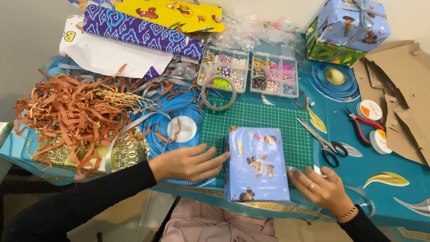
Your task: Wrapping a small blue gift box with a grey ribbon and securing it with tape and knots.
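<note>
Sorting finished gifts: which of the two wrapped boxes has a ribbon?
The far box at the table's back right corner, ribbon tied on top. The box between left hand and right hand has none.

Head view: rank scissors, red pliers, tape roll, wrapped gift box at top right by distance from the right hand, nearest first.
From the right hand:
1. Scissors, just above it on the mat's right edge.
2. Red pliers, farther right on the blue tablecloth.
3. Tape roll, up-left at the mat's top edge.
4. Wrapped gift box, far top-right corner.

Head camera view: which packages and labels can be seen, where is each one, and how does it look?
Wrapped box: on green cutting mat, between left hand and right hand; rectangular, light blue, cartoon figures.
Wrapped gift: top right; blue and green, ribbon.
Thread spools: right, round white, orange labels.
</note>
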